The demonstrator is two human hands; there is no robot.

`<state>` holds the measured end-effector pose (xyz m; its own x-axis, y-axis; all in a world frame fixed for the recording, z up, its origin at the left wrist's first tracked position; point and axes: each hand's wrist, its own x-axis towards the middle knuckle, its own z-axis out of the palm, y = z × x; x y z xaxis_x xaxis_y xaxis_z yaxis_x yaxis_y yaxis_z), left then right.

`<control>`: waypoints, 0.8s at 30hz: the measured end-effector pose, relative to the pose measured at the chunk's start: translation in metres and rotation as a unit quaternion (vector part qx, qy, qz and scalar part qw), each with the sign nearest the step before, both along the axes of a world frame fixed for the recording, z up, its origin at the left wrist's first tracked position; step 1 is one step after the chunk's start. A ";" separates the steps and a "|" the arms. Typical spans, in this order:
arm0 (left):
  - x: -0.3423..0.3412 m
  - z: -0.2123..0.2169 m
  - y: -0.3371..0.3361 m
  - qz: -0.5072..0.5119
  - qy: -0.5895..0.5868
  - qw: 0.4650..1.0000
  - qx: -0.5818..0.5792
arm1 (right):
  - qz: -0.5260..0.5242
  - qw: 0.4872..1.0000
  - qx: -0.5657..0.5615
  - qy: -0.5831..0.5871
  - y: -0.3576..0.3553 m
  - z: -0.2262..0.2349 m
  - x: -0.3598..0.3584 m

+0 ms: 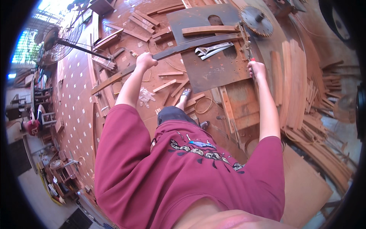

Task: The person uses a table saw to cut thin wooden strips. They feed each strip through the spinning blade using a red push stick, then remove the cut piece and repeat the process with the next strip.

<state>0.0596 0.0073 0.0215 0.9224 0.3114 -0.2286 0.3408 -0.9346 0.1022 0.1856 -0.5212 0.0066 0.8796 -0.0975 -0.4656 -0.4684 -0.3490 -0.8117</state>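
My left hand is closed around a long dark wooden strip that slants from the lower left up onto a worn metal saw table. The strip's far end lies by a wooden guide at the table's right edge. At that edge my right hand is closed on a slim handle with a red part; its full shape is hidden. Beyond this hand stands a round toothed saw blade. An adjustable wrench rests on the table beside the strip, and a shorter wooden piece lies behind it.
Wood offcuts litter the tiled floor around my feet. Stacked planks stand to the right. A pedestal fan is at the far left. Another person is at the left edge, beside furniture.
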 end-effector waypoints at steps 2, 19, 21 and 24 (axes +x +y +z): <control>-0.020 -0.003 -0.014 -0.006 -0.012 1.000 0.004 | 0.005 1.000 -0.004 0.003 -0.014 0.002 -0.015; -0.128 -0.010 -0.096 0.001 0.017 1.000 -0.009 | 0.023 0.999 0.034 -0.016 -0.102 -0.018 -0.131; -0.127 -0.012 -0.093 -0.008 -0.004 1.000 -0.024 | 0.016 0.999 0.035 -0.013 -0.100 -0.015 -0.132; -0.133 -0.008 -0.090 -0.018 -0.027 0.994 -0.102 | 0.014 0.999 0.043 -0.007 -0.097 -0.008 -0.132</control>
<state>-0.0734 -0.0832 0.0132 0.9449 0.2296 -0.2335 0.2959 -0.9040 0.3084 0.0531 -0.6177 -0.0013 0.8878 -0.0331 -0.4591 -0.4479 -0.2914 -0.8452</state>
